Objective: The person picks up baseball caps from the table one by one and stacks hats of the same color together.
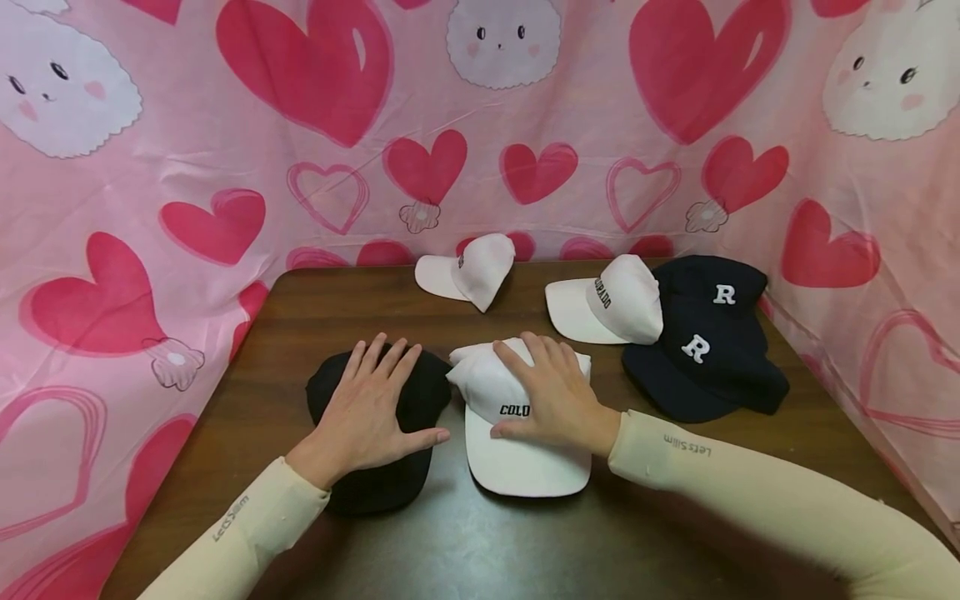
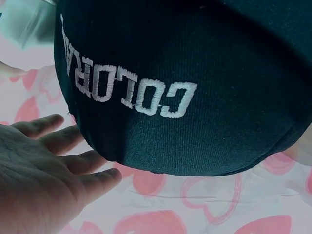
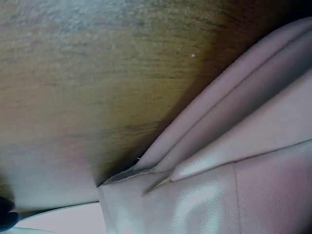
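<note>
A pink heart-patterned backdrop (image 1: 480, 108) hangs behind a wooden surface (image 1: 480, 550). Two navy caps (image 1: 738, 375) overlap at right, beside one of two rear white caps (image 1: 622, 300). In front, fingers spread, the hands are apart: the left hand (image 1: 367, 421) over a black cap (image 1: 425, 396), the right hand (image 1: 558, 396) resting on a white cap (image 1: 528, 467).

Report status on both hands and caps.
Left hand over black cap. Right hand over nearest white cap, hiding some lettering. Nothing visibly blocking either hand.
</note>
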`<state>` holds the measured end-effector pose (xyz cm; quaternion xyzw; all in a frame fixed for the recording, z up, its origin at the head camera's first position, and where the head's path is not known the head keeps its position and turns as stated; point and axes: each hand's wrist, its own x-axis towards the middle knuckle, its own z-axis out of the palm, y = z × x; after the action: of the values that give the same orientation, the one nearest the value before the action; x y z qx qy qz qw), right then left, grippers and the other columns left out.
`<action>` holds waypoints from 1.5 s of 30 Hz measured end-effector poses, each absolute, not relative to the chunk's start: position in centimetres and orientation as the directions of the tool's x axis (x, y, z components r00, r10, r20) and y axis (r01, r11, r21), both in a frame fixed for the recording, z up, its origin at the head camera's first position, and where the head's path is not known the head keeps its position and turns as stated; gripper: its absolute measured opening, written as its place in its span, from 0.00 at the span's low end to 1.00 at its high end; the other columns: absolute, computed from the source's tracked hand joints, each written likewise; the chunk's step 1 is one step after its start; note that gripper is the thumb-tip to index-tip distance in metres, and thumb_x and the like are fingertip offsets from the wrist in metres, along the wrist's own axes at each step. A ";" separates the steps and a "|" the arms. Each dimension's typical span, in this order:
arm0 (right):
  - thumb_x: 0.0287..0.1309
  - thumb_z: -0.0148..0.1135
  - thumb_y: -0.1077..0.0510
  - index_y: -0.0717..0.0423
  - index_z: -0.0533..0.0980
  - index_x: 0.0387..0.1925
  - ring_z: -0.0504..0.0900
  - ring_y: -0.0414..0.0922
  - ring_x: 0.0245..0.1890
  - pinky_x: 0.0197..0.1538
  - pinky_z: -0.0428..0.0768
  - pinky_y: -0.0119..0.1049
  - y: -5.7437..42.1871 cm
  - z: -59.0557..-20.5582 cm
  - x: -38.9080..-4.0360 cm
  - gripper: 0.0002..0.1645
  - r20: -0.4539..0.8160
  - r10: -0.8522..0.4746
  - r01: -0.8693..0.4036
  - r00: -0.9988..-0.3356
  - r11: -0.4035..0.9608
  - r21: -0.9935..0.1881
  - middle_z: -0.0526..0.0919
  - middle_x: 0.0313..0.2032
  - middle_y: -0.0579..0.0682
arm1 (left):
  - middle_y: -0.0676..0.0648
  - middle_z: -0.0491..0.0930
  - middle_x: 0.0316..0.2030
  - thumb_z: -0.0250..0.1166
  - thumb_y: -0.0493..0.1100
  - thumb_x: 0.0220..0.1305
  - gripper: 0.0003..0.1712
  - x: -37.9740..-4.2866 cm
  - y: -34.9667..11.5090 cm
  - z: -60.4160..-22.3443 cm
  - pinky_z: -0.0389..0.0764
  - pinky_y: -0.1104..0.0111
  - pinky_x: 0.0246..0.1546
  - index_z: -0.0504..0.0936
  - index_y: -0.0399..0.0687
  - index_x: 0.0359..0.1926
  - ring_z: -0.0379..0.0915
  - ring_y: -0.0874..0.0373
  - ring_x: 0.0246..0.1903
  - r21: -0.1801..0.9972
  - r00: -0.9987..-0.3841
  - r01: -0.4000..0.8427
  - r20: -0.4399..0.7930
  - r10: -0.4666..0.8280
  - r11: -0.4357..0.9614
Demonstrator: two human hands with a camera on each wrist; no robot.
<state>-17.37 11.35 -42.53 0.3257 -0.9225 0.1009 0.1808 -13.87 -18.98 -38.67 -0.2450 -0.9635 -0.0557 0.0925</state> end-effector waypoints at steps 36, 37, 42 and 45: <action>0.54 0.63 0.23 0.47 0.63 0.76 0.64 0.59 0.70 0.72 0.54 0.66 14.0 -39.2 -17.7 0.56 0.409 -0.487 -0.606 -0.772 0.757 -0.243 0.66 0.71 0.60 | 0.38 0.60 0.76 0.54 0.88 0.49 0.69 -14.2 -18.3 -38.7 0.39 0.41 0.77 0.59 0.47 0.79 0.45 0.36 0.77 0.085 -0.869 0.480 0.185 0.459 0.873; 0.55 0.62 0.24 0.47 0.63 0.76 0.64 0.59 0.70 0.72 0.54 0.65 14.2 -39.0 -17.8 0.55 0.403 -0.477 -0.597 -0.781 0.761 -0.254 0.66 0.71 0.60 | 0.38 0.60 0.76 0.54 0.88 0.49 0.69 -14.2 -18.3 -38.7 0.39 0.41 0.77 0.59 0.47 0.79 0.45 0.36 0.78 0.088 -0.869 0.480 0.185 0.459 0.873; 0.61 0.61 0.29 0.51 0.64 0.74 0.65 0.60 0.69 0.68 0.60 0.64 15.5 -38.4 -18.4 0.49 0.400 -0.443 -0.568 -0.802 0.772 -0.284 0.66 0.70 0.62 | 0.38 0.60 0.76 0.53 0.89 0.49 0.69 -14.2 -18.3 -38.8 0.39 0.41 0.77 0.59 0.47 0.79 0.45 0.36 0.78 0.092 -0.868 0.481 0.186 0.460 0.872; 0.63 0.61 0.32 0.54 0.67 0.72 0.67 0.59 0.66 0.64 0.64 0.63 16.4 -38.1 -18.9 0.45 0.412 -0.426 -0.559 -0.806 0.777 -0.289 0.69 0.67 0.62 | 0.38 0.60 0.76 0.53 0.89 0.49 0.69 -14.3 -18.3 -38.8 0.39 0.41 0.77 0.59 0.47 0.79 0.45 0.36 0.78 0.091 -0.867 0.483 0.186 0.462 0.871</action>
<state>-18.88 16.42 -38.10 0.2652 -0.9283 0.2026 0.1641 -14.25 -18.30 -38.80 -0.2450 -0.9639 -0.0675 0.0795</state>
